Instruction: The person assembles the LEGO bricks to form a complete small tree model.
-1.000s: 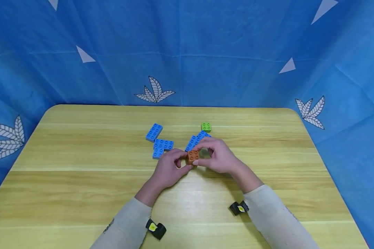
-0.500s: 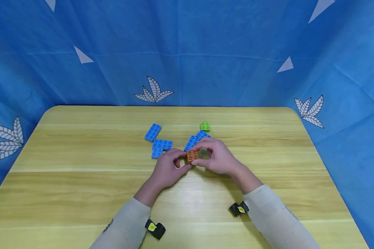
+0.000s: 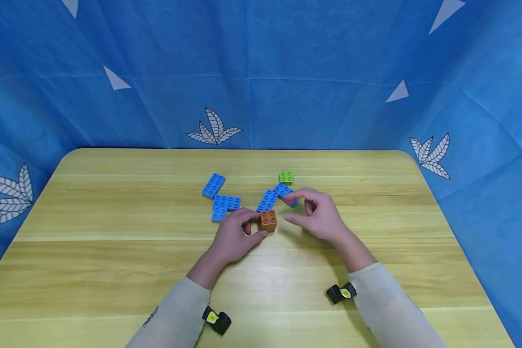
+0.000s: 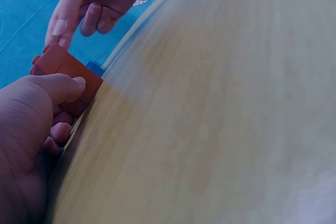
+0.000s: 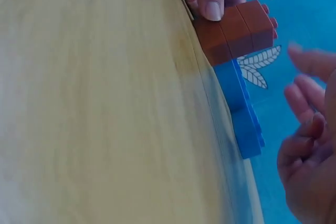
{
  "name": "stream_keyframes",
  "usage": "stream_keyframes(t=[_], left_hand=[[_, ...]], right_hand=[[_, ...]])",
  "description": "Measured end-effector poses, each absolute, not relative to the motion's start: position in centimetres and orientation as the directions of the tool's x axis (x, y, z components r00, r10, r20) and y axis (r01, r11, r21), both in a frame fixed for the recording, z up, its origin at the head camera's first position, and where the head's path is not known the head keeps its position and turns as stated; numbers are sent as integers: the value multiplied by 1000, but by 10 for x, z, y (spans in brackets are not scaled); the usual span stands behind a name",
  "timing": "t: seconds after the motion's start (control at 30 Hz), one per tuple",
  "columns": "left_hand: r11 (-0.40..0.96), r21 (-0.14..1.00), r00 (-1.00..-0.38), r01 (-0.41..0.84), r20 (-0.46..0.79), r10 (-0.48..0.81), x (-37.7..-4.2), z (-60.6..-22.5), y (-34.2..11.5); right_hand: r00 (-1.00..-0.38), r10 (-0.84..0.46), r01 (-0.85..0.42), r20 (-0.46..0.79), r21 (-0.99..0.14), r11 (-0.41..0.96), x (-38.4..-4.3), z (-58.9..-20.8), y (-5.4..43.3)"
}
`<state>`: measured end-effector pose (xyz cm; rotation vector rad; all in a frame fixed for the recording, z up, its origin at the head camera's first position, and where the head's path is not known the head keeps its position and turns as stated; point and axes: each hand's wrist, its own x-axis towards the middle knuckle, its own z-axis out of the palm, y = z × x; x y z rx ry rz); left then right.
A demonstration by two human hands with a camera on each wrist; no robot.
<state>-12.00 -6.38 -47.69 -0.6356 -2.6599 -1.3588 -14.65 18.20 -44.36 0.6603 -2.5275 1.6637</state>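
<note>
My left hand (image 3: 237, 233) pinches a small stack of orange-brown toy building bricks (image 3: 268, 221) between thumb and fingers. In the right wrist view the brick stack (image 5: 236, 31) shows three layers, standing upright on the table with studs on top. My right hand (image 3: 322, 216) is apart from the stack, to its right, thumb and index finger spread with nothing between them. Its index fingertip overlaps a blue brick (image 3: 282, 189) in the head view. Another blue brick (image 3: 267, 200) lies just behind the stack.
Left of the stack lie more blue bricks: one angled brick (image 3: 213, 185), a crosswise brick (image 3: 232, 202) and a piece (image 3: 219, 214) against its front. Farther back sits a light green brick (image 3: 286, 178). A blue patterned cloth (image 3: 313, 72) hangs behind the wooden table (image 3: 135, 270).
My right hand has let go of the orange-brown stack and drawn back to the right, its fingers parted. My left hand keeps its hold in the same place.
</note>
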Motion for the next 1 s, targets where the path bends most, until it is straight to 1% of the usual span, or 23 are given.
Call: stream_keyframes(t=[0.1, 0.2, 0.3, 0.4, 0.53, 0.67, 0.77, 0.87, 1.0], left_hand=[[521, 757, -913, 393, 254, 320, -120, -477, -64], [527, 759, -918, 381, 242, 315, -119, -476, -64], [528, 761, -919, 377, 236, 316, -119, -475, -65], [525, 765, -920, 374, 231, 318, -119, -475, -65], [525, 767, -922, 368, 227, 313, -119, -475, -65], [517, 767, -917, 379, 237, 322, -119, -475, -64], [506, 775, -915, 379, 234, 328, -119, -475, -65], [492, 792, -921, 360, 220, 321, -119, -474, -67], [472, 826, -940, 310, 193, 280, -118, -473, -69]], right_hand=[[-937, -231, -337, 261, -847, 411, -149, -446, 186], [-952, -164, -305, 257, -827, 473, -152, -449, 187], [-959, -127, -284, 255, -822, 494, -154, -451, 186], [-958, -117, -285, 262, -820, 497, -155, -453, 182], [-955, -136, -296, 263, -826, 479, -156, -455, 176], [-965, -154, -261, 215, -857, 444, -153, -459, 171], [-965, -193, -242, 175, -880, 409, -147, -462, 170], [-956, -246, -244, 158, -896, 371, -141, -462, 169], [-943, -300, -247, 142, -904, 348, -130, -460, 165]])
